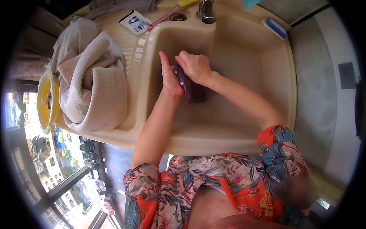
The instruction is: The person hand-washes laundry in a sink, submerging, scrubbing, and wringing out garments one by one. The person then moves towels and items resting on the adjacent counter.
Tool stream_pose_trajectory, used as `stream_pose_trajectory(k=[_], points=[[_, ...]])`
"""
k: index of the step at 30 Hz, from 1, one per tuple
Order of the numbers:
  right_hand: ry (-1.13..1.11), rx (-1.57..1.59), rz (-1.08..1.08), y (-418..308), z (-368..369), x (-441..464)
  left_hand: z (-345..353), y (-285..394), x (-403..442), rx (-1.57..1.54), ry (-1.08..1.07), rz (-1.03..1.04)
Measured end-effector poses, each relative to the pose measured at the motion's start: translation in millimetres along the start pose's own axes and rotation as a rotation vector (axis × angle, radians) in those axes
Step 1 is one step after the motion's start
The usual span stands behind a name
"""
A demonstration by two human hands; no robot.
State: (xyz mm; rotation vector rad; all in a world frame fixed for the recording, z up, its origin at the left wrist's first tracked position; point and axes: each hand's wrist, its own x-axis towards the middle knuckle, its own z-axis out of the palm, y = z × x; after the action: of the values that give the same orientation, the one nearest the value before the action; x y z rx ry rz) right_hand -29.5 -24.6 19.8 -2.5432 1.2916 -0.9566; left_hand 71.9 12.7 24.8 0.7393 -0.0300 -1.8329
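Observation:
Over the beige sink (244, 131), both hands are on a dark purple cloth (195, 91) with small white spots. My left hand (170, 78) lies along the cloth's left side, palm turned inward, thumb and fingers stretched upward. Pressed against the cloth from the right, my right hand (195, 68) has its fingers curled and closed on the upper part. The lower end of the cloth hangs down into the basin. Part of the cloth is hidden between the hands.
A white mesh bag (110, 95) with laundry fills the left counter beside a yellow basin (45, 101). Behind are a white packet (134, 21), a pink-handled brush (166, 15) and the faucet (207, 13). A blue brush (275, 28) lies on the back right rim.

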Motion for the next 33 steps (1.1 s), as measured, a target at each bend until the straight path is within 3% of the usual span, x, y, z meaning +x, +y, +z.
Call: stream_pose_trajectory(k=[3,6,7,10,13,16,20,22,25,28,31,33], points=[[-0.026,-0.03,0.006,14.6,0.5,8.9,1.6,-0.9,0.6,-0.034,-0.055,-0.054],[-0.396,0.508,0.219,41.7,-22.3,43.6,6.7,-0.2,-8.1,-0.04,-0.173,-0.146],[-0.515,0.903,0.23,41.9,-27.8,52.7,7.7,-0.1,-10.1,-0.022,-0.21,-0.188],[-1.076,1.238,0.615,54.1,-40.8,45.9,13.4,-6.8,-10.1,0.009,-0.271,-0.274],[-1.069,1.02,0.936,63.1,-49.0,15.2,13.8,-7.9,-13.4,-0.029,-0.335,-0.367],[-1.003,0.884,0.653,92.2,-49.5,8.0,8.7,-9.8,-12.7,0.038,-0.292,-0.419],[-0.465,0.905,0.599,98.7,-55.6,3.7,19.3,-11.5,-13.7,0.038,-0.259,-0.373],[-0.148,0.448,0.335,52.4,-64.1,-4.8,16.7,-7.4,-13.3,-0.012,-0.268,-0.321],[-0.093,0.159,0.005,-11.7,-47.2,-35.8,9.6,-7.4,-10.7,-0.026,-0.32,-0.267],[-0.01,0.095,0.094,0.9,4.6,-31.8,1.4,-13.1,-3.8,0.008,-0.143,-0.132],[-0.03,0.069,0.244,13.0,21.1,-11.8,-2.3,-14.3,1.9,-0.088,-0.131,-0.106],[-0.03,0.055,0.219,4.7,16.0,-16.6,1.5,-10.9,0.0,-0.1,-0.119,-0.102]])
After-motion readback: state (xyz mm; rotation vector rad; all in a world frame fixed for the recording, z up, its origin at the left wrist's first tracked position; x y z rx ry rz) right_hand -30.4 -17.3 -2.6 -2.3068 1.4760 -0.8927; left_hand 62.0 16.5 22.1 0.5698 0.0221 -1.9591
